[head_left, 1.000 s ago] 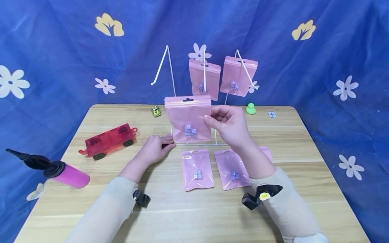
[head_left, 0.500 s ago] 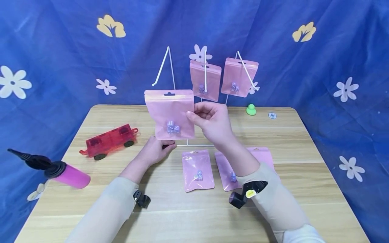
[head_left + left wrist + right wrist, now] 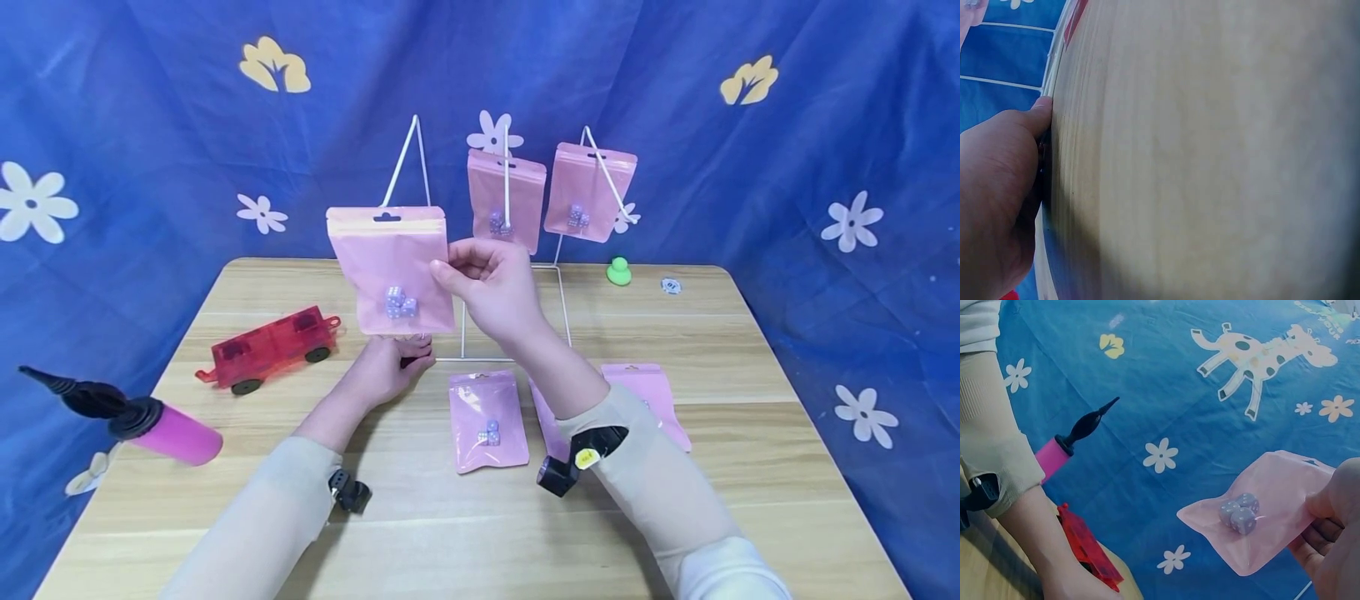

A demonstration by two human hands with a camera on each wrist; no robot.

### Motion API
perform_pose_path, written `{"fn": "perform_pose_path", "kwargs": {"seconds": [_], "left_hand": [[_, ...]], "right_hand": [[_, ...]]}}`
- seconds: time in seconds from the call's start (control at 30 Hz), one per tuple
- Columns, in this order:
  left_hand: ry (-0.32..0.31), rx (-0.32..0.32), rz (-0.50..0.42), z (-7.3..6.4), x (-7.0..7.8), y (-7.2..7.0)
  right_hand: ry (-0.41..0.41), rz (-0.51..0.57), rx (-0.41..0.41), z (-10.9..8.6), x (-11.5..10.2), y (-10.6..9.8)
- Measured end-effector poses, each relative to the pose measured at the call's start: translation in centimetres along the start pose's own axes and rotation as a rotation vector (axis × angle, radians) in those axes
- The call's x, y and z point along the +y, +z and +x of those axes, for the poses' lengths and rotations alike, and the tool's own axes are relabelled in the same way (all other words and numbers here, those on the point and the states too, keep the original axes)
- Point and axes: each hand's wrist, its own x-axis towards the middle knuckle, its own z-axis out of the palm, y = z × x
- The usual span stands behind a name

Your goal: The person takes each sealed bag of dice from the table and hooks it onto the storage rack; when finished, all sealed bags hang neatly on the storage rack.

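My right hand (image 3: pixel 495 292) pinches the right edge of a pink zip bag (image 3: pixel 382 258), keeping it upright in the air. Lilac dice (image 3: pixel 400 303) show near the bottom of the bag, and its hang hole is at the top, just below the tip of the left hook (image 3: pixel 400 158). At the front left corner of the white wire display rack (image 3: pixel 480 359), my left hand (image 3: pixel 382 367) grips the base; its thumb (image 3: pixel 1041 112) lies along the wire in the left wrist view. Two more pink bags hang on the middle (image 3: pixel 525 187) and right hooks (image 3: pixel 588 187).
Several pink bags (image 3: pixel 487 408) lie in front of the rack, one partly under my right forearm. On the left are a red toy wagon (image 3: pixel 273 348) and a pink hand pump (image 3: pixel 172 433). A green duck (image 3: pixel 618 271) and a round chip (image 3: pixel 671 286) sit behind.
My right hand has carried its bag left and a little up, from in front of the rack's middle to the left hook. The left hand has stayed at the rack's corner.
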Motion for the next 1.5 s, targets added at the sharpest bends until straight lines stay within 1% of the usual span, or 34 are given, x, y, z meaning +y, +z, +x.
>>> {"fn": "perform_pose_path", "kwargs": {"seconds": [0.07,0.2,0.27,0.47,0.53,0.67,0.77,0.87,0.97,1.07,1.3,1.5], "left_hand": [[-0.007,-0.002,0.009,0.0,0.1,0.0],[0.025,0.016,-0.009,-0.1,0.1,0.1],[0.031,0.023,-0.015,-0.1,0.1,0.1],[0.007,0.024,-0.009,-0.1,0.0,0.1],[0.008,0.030,-0.008,-0.1,-0.1,0.2],[0.045,0.058,-0.008,-0.2,-0.2,0.3],[0.073,0.075,-0.004,-0.2,-0.3,0.4],[0.089,0.078,0.000,-0.2,-0.4,0.5],[0.090,0.064,0.003,-0.1,-0.4,0.4],[0.073,0.039,0.004,-0.1,-0.3,0.2],[-0.004,-0.016,0.018,0.0,0.0,-0.1],[-0.012,-0.033,0.036,-0.1,0.4,-0.3]], "right_hand": [[0.009,-0.004,0.006,0.3,0.1,0.2],[0.021,-0.010,0.010,0.7,0.4,0.4],[0.030,-0.016,0.010,0.9,0.5,0.5],[0.068,-0.038,0.023,1.4,0.7,0.8],[0.084,-0.034,0.027,1.5,0.9,0.8],[0.110,-0.019,0.033,1.7,1.1,0.9],[0.113,-0.011,0.031,1.8,1.3,1.1],[0.108,-0.008,0.028,2.0,1.6,1.2],[0.108,-0.016,0.034,2.3,1.9,1.2],[0.118,-0.031,0.047,2.8,2.3,1.1],[0.152,-0.054,0.087,4.1,3.2,0.9],[0.153,-0.042,0.117,5.4,4.0,1.0]]}}
